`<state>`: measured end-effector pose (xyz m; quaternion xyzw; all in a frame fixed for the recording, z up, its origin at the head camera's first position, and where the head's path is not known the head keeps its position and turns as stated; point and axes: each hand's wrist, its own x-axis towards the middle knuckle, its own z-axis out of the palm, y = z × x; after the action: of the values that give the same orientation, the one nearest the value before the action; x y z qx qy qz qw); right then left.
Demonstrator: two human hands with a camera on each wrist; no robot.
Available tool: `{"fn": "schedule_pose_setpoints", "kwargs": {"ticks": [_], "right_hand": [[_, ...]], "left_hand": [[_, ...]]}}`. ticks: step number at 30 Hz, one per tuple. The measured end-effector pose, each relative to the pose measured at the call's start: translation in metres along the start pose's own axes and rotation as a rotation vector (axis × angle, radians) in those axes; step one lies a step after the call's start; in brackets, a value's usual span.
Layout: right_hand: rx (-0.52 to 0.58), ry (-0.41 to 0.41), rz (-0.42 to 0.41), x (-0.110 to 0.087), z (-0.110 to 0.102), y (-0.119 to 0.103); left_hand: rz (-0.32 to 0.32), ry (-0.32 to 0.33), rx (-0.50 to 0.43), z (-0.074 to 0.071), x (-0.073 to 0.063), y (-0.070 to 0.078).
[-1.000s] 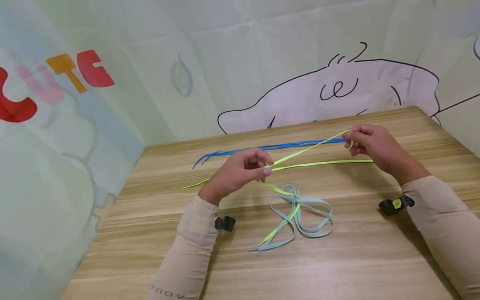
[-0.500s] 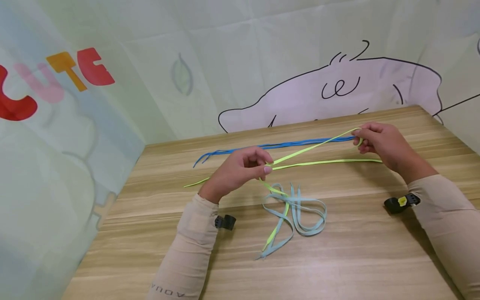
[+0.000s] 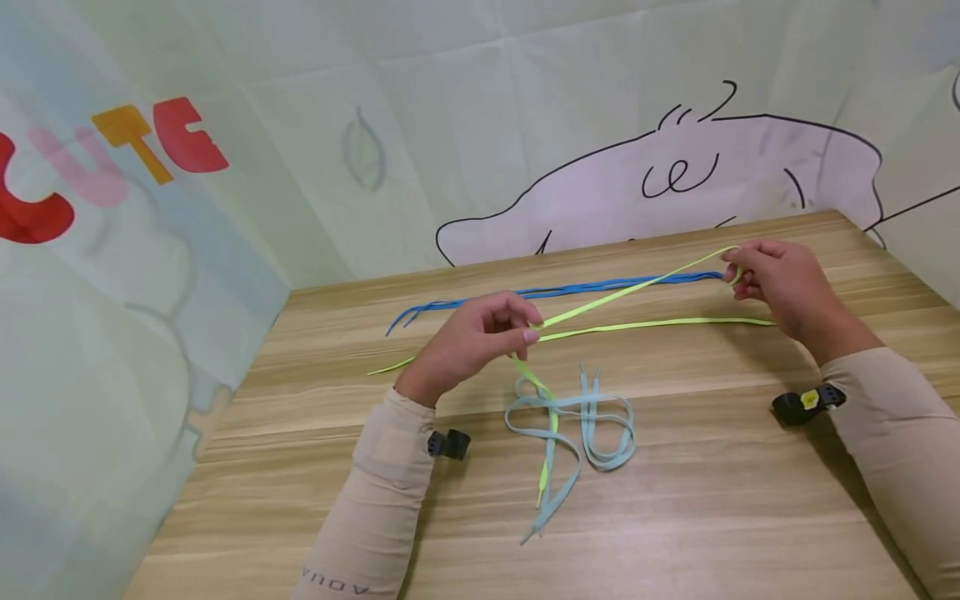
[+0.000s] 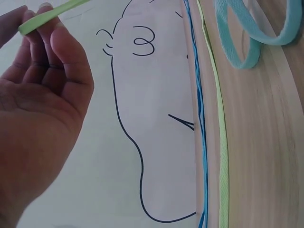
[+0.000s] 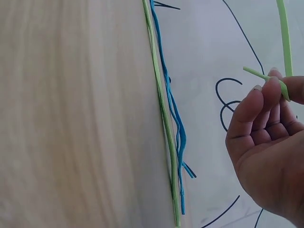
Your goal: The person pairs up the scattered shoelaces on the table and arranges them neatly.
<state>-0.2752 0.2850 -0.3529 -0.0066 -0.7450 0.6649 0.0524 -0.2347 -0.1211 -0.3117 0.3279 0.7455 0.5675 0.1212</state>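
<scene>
My left hand (image 3: 480, 340) pinches a yellow-green flat shoelace (image 3: 637, 287) between thumb and fingers. Farther right, my right hand (image 3: 783, 279) grips the same lace close to one end, and the span between both hands is drawn straight. In the right wrist view a short tip of this shoelace (image 5: 254, 72) sticks out past the fingertips. From the left hand its other end hangs down across a light blue shoelace (image 3: 551, 467), which lies looped on the table. A second yellow-green shoelace (image 3: 660, 322) lies stretched out behind, partly hidden by the left hand.
Blue shoelaces (image 3: 577, 289) lie in a long bundle near the back of the wood-grain table (image 3: 675, 533). A printed cloth (image 3: 420, 92) hangs behind the table and along its left side. Black wrist cameras (image 3: 450, 444) sit on both sleeves.
My right hand has moved right and slightly up, pulling the lace through or along the left hand. The lace's hanging end and part of the light blue shoelace have shifted left.
</scene>
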Motion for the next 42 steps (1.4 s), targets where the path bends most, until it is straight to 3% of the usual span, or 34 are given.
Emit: {"fn": "schedule_pose_setpoints", "kwargs": {"ticks": [6,14,29,36,42], "right_hand": [[0.206,0.051,0.024,0.0,-0.003,-0.002],[0.303,0.107,0.035,0.0,-0.005,0.0],[0.311,0.119,0.032,-0.002,-0.006,0.0],[0.321,0.107,0.03,-0.001,-0.006,0.001],[0.296,0.096,0.037,-0.002,-0.006,0.001]], "left_hand": [[0.005,0.029,-0.016,-0.001,0.0,-0.001],[0.013,0.137,-0.028,-0.007,0.0,-0.005],[0.058,0.408,-0.249,-0.019,0.0,-0.008],[0.09,0.485,-0.347,-0.024,0.0,-0.006],[0.114,0.524,-0.372,-0.03,-0.003,-0.006]]}}
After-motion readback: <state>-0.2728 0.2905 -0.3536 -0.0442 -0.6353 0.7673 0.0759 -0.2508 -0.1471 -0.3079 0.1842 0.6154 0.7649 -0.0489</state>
